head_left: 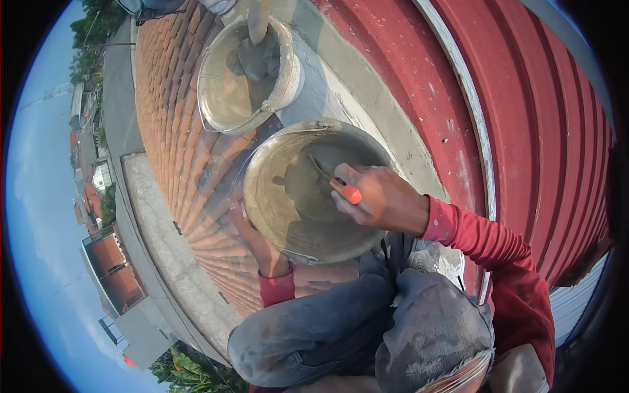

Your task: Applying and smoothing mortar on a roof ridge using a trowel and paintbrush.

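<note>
My right hand grips the wooden handle of a trowel with an orange end. Its metal part dips into grey wet mix inside a large metal bucket. My left hand holds that bucket by its left outer side, fingers partly hidden. Farther forward stands a second bucket with grey material in it; a pale object I cannot make out reaches into it from the top edge. My knees in worn jeans are bent just below the near bucket.
A clay-tiled roof slopes away on the left past a concrete ledge, with trees and buildings beyond. On the right curves red corrugated metal roofing with a pale strip, beside a grey cement band.
</note>
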